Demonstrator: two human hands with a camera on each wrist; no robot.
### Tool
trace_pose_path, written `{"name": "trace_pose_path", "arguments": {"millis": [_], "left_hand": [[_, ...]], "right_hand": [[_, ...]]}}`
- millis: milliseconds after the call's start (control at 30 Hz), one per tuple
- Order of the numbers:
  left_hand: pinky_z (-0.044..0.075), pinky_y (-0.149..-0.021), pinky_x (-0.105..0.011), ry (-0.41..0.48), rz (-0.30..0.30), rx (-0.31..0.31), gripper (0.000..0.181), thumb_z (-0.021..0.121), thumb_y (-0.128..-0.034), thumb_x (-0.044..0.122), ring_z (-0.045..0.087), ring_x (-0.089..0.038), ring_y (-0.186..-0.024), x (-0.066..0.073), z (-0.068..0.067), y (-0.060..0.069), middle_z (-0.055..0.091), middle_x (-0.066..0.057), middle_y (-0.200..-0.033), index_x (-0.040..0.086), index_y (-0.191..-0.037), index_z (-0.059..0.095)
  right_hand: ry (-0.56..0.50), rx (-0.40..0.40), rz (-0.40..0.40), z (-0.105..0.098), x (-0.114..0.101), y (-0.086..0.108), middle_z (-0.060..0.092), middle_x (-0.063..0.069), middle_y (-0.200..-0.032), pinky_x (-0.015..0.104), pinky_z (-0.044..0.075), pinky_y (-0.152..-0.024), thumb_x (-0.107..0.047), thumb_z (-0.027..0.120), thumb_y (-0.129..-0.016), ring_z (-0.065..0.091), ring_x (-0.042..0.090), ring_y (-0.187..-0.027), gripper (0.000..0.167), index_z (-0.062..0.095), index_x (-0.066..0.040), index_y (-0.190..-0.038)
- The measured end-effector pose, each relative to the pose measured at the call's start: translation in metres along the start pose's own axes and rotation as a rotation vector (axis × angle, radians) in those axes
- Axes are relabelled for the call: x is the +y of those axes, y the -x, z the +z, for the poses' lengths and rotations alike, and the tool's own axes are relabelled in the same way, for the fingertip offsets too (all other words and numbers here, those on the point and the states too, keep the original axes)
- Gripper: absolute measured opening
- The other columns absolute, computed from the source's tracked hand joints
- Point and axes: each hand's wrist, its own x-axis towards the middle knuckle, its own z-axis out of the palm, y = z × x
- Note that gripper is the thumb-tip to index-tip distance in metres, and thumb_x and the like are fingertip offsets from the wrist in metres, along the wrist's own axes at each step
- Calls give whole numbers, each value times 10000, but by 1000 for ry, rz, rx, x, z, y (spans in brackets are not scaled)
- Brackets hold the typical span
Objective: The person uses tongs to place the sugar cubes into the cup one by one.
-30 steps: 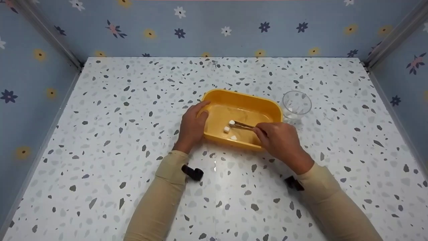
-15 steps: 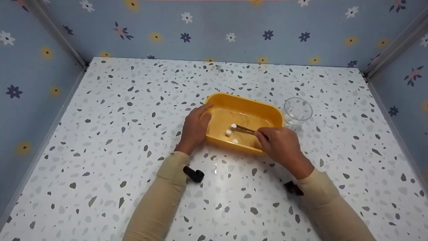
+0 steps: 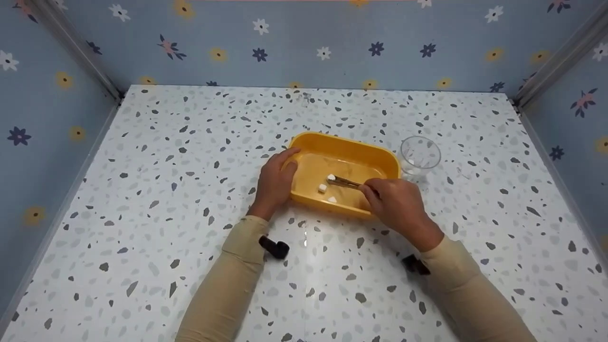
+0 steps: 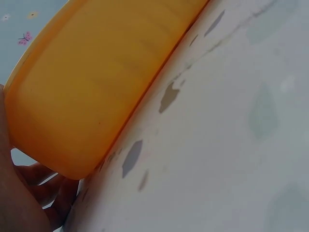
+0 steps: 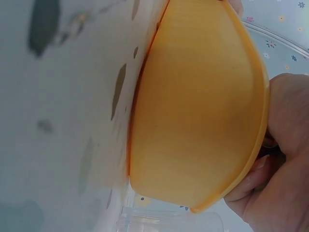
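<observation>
A yellow rectangular plastic basin (image 3: 346, 166) sits in the middle of the table in the head view. My left hand (image 3: 275, 180) grips its left end, the thumb over the rim; in the left wrist view its fingers (image 4: 46, 191) curl outside the end wall. Over the basin's right side, my right hand (image 3: 396, 202) holds dark metal tweezers (image 3: 346, 182). Their tips meet a small white cube (image 3: 331, 177). Another white cube (image 3: 322, 188) and a white piece (image 3: 332, 199) lie on the basin floor. The right wrist view shows the basin's wall hiding the tweezers.
Just right of the basin stands a clear glass (image 3: 421, 154), with something whitish low inside. The table (image 3: 199, 142) has a speckled white top. Flowered blue panels (image 3: 294, 42) close it in at the back and both sides.
The head view shifts slightly. Both hands stay at the basin, and the tweezers remain at the same white cube, with little visible movement.
</observation>
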Motion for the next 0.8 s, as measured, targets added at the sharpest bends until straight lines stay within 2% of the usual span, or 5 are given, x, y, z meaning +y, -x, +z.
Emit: {"name": "trace_pose_path", "arguments": {"millis": [100,500,800], "left_hand": [[418,-1030,-391,-3,-5,1,400,498,-991,247,572,-194,-1127,0,0,0,627,-59,-1276,201,-1362,642],[438,-984,-393,-5,18,-1,414,487,-992,250,576,-209,-1041,0,1,0,628,-79,-1249,181,-1375,629],[435,-986,-387,-6,18,7,409,492,-989,251,575,-206,-1050,-1,0,1,628,-77,-1251,188,-1366,637]], "right_hand": [[6,3,0,0,0,0,608,-5,-623,322,407,-454,-216,669,-968,503,176,-498,209,754,-52,-873],[-24,7,33,-2,2,0,614,10,-634,291,387,-452,-211,693,-954,469,160,-488,207,753,-27,-880],[-196,14,115,-6,5,-2,613,-18,-630,258,419,-441,-187,707,-946,488,100,-492,184,766,-24,-884]]}}
